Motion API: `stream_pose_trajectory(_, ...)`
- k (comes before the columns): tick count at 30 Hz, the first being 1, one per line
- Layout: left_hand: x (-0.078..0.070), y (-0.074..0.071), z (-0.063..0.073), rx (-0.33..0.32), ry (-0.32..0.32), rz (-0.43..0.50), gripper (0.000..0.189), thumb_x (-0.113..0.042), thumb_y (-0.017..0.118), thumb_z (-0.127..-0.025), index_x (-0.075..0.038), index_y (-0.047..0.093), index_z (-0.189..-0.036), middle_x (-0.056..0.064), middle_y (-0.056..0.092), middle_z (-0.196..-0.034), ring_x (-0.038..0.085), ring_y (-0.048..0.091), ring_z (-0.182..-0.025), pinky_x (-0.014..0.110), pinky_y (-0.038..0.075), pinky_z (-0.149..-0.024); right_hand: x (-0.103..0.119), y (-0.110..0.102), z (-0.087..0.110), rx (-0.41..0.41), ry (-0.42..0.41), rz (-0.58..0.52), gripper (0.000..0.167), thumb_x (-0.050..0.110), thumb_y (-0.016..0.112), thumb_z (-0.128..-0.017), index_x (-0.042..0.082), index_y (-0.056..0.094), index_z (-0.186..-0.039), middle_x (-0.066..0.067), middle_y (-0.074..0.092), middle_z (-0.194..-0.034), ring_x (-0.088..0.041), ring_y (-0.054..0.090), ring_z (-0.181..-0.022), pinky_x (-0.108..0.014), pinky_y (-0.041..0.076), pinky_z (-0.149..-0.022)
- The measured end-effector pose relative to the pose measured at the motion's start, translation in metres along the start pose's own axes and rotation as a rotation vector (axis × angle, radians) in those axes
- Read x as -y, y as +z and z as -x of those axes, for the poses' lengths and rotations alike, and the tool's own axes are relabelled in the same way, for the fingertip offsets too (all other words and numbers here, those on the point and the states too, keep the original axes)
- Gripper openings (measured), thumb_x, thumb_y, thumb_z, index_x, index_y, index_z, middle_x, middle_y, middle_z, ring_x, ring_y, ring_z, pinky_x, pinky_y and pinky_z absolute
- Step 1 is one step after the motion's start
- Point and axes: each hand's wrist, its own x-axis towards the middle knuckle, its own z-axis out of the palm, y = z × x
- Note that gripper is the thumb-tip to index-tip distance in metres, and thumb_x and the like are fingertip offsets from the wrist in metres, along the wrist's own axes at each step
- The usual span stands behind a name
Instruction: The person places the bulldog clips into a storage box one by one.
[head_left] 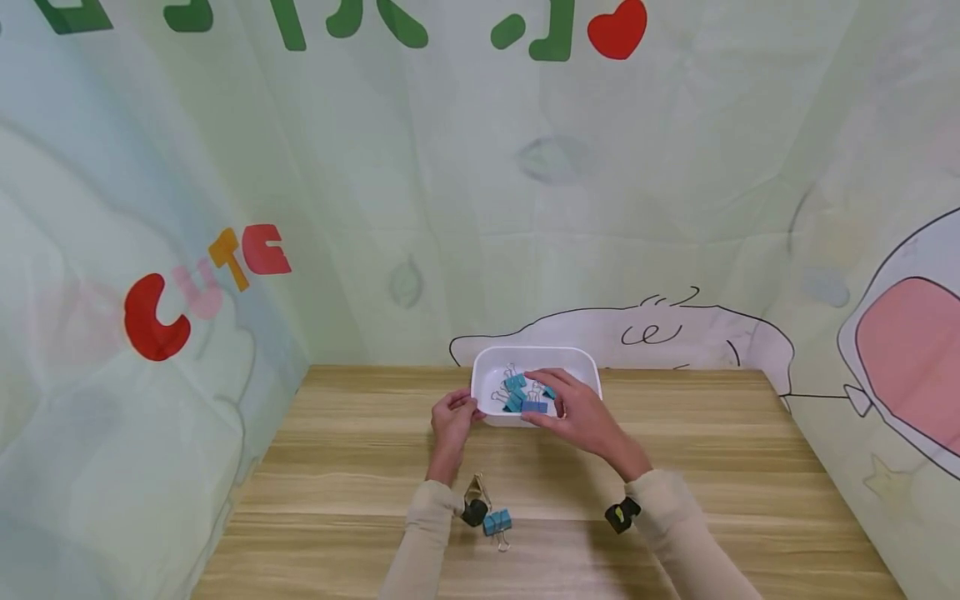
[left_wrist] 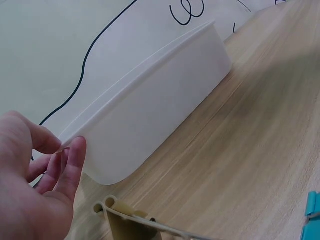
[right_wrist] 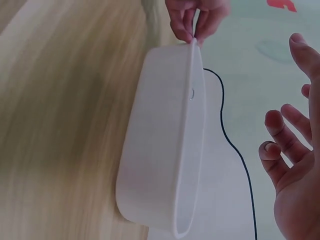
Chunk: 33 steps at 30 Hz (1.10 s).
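A white plastic box (head_left: 491,419) sits at the back of the table with several teal and blue binder clips (head_left: 514,398) inside. My left hand (head_left: 452,423) pinches its left rim between thumb and fingers; the left wrist view shows this grip (left_wrist: 42,175) closely. Over the box's front half hovers my right hand (head_left: 581,414), thumb and fingers spread. A blue binder clip (head_left: 534,407) shows just below its fingertips. In the right wrist view the right hand (right_wrist: 295,160) has nothing between its fingers, and a wire handle (right_wrist: 192,94) peeks above the rim.
Nearer me, beside the left wrist, a gold binder clip (head_left: 478,485) and a teal binder clip (head_left: 497,523) lie on the wooden table (head_left: 337,517). Printed cloth (head_left: 420,208) stands right behind the box and along both sides.
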Motion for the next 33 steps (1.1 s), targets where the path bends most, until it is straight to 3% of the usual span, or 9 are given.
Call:
stream_pose_trajectory(9, 0.000, -0.001, 0.001, 0.006, -0.003, -0.009, 0.029, 0.010, 0.062, -0.095, 0.015, 0.062, -0.124, 0.020, 0.063, -0.107, 0.039, 0.068, -0.097, 0.039, 0.066, -0.085, 0.005, 0.021, 0.025, 0.065, -0.072, -0.019, 0.061, 0.037, 0.085, -0.088, 0.015, 0.064, -0.140, -0.007, 0.064, -0.133, -0.005, 0.053, -0.064, -0.019, 0.049, -0.056)
stream_pose_trajectory(14, 0.000, -0.002, 0.001, 0.014, 0.004, -0.012, 0.030, 0.009, 0.062, -0.095, 0.015, 0.061, -0.125, 0.021, 0.063, -0.108, 0.041, 0.068, -0.099, 0.035, 0.067, -0.082, 0.006, 0.035, 0.044, 0.105, -0.121, -0.033, 0.062, 0.037, 0.084, -0.088, 0.012, 0.063, -0.140, -0.001, 0.066, -0.122, -0.006, 0.053, -0.063, -0.015, 0.047, -0.056)
stream_pose_trajectory(18, 0.000, -0.002, 0.001, 0.015, 0.011, -0.006, 0.031, 0.009, 0.062, -0.095, 0.015, 0.061, -0.126, 0.020, 0.063, -0.107, 0.039, 0.068, -0.097, 0.033, 0.067, -0.080, 0.005, 0.048, 0.060, 0.157, -0.129, -0.044, 0.061, 0.032, 0.086, -0.087, 0.011, 0.064, -0.140, -0.001, 0.067, -0.125, -0.003, 0.053, -0.061, -0.014, 0.048, -0.057)
stream_pose_trajectory(21, 0.001, -0.002, 0.000, 0.009, 0.017, -0.001, 0.030, 0.009, 0.063, -0.095, 0.015, 0.062, -0.124, 0.020, 0.063, -0.106, 0.037, 0.069, -0.094, 0.034, 0.067, -0.079, 0.005, 0.057, 0.072, 0.200, -0.128, -0.030, 0.059, 0.030, 0.085, -0.088, 0.011, 0.064, -0.140, -0.002, 0.066, -0.132, -0.005, 0.058, -0.070, -0.022, 0.059, -0.072)
stream_pose_trajectory(25, 0.001, -0.002, 0.001, 0.008, 0.019, -0.003, 0.029, 0.009, 0.063, -0.095, 0.014, 0.063, -0.123, 0.021, 0.063, -0.108, 0.038, 0.068, -0.095, 0.032, 0.067, -0.078, 0.009, 0.065, 0.083, 0.271, -0.120, -0.028, 0.056, 0.031, 0.082, -0.091, 0.013, 0.064, -0.140, 0.001, 0.064, -0.137, -0.014, 0.066, -0.106, -0.038, 0.058, -0.101)
stream_pose_trajectory(28, 0.001, -0.002, 0.001, 0.011, 0.017, -0.006, 0.029, 0.009, 0.063, -0.095, 0.013, 0.063, -0.123, 0.021, 0.063, -0.108, 0.039, 0.068, -0.096, 0.029, 0.067, -0.076, 0.011, 0.069, 0.089, 0.311, -0.128, -0.036, 0.052, 0.031, 0.080, -0.093, 0.014, 0.064, -0.140, 0.002, 0.064, -0.137, -0.016, 0.062, -0.123, -0.040, 0.055, -0.107)
stream_pose_trajectory(33, 0.002, -0.001, 0.000, 0.012, 0.023, 0.008, 0.028, 0.010, 0.063, -0.094, 0.015, 0.063, -0.122, 0.019, 0.064, -0.103, 0.037, 0.069, -0.091, 0.027, 0.066, -0.072, 0.011, 0.077, 0.095, 0.335, -0.162, -0.025, 0.047, 0.032, 0.077, -0.096, 0.015, 0.065, -0.138, 0.000, 0.065, -0.136, -0.017, 0.062, -0.124, -0.038, 0.055, -0.107)
